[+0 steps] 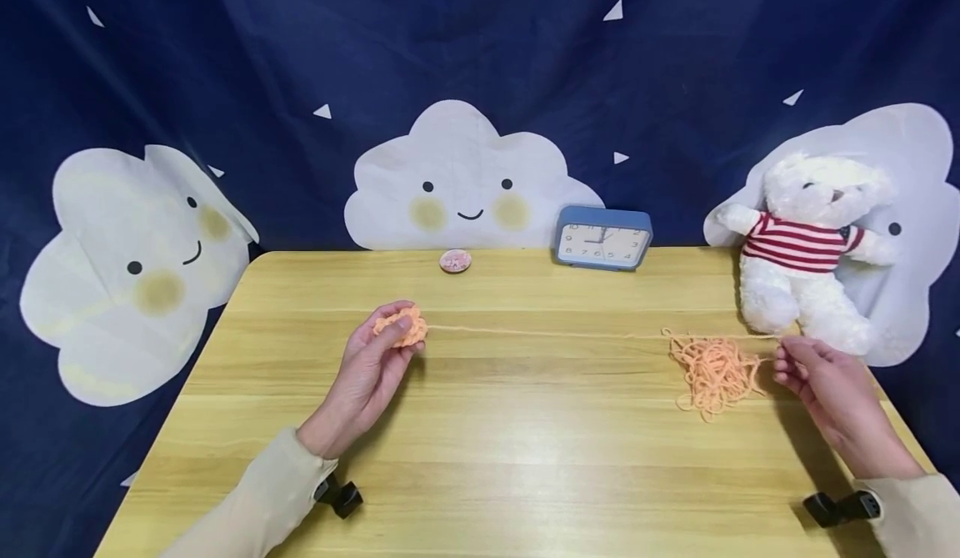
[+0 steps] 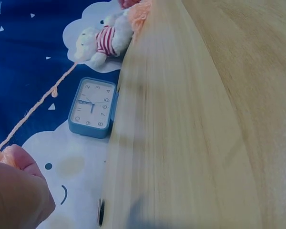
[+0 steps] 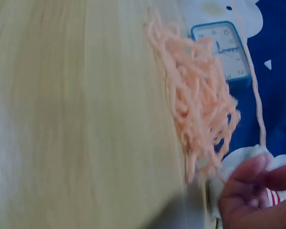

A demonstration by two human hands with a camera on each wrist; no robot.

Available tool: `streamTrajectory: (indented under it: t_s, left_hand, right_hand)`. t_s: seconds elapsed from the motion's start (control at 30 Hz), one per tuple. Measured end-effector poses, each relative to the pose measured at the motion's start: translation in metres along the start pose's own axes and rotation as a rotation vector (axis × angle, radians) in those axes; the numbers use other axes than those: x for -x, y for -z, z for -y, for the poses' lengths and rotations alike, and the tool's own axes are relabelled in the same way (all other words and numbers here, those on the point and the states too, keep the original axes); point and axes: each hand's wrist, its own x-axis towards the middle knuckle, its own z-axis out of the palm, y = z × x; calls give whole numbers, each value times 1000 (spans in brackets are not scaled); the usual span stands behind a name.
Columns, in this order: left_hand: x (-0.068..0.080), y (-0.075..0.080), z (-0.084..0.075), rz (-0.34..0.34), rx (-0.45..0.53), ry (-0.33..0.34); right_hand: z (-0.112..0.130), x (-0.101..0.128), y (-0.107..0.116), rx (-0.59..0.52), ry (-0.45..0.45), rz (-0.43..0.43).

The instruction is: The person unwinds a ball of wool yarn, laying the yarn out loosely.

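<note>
A bumpy peach crocheted piece (image 1: 415,334) is gripped by the left hand (image 1: 366,379). Its taut yarn (image 1: 540,333) is pinched by the right hand (image 1: 840,391), beside a tangled heap (image 1: 715,370).

Homelike corner, cloud-print backdrop (image 1: 480,49), teddy bear (image 1: 801,245), clock (image 1: 603,239)

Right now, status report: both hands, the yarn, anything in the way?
Left hand grips bunched yarn piece. Right hand pinches yarn strand running between hands. Loose yarn pile on table, beside right hand. No obstruction seen along strand.
</note>
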Motion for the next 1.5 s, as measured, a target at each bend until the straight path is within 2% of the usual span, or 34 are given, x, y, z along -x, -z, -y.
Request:
streamTrajectory:
  t_s: [0.07,0.3,0.43,0.6,0.7,0.8,0.93,1.03,1.37,1.5]
  left_hand:
    - [0,-1,1,7,6,5]
    - [2,-2,2,52,23,19]
    - [3,-2,2,70,25,11]
    - [2,-3,3,84,22,9]
    - [1,-4,3,83,17,6]
    - [1,-5,3,82,17,7]
    - [1,-6,3,75,33,12]
    - [1,-6,2,68,49,19]
    - [1,-6,2,60,61,32]
    - [0,-6,2,65,79,38]
  right_hand:
    - [-2,-2,3,76,-43,41]
    - [-8,-7,5,174,-101,172]
    - [-6,-6,0,295,-110,182]
    - [-4,-2,-10,403,-76,134]
    - [-4,2,-16,380,-37,80]
    - [-3,4,-22,287,-3,36]
    - [-2,6,-29,167,9,13]
    - [-3,7,-34,132,9,-1]
    - [-10,5,-58,70,38,73]
    - [-11,3,-71,110,57,85]
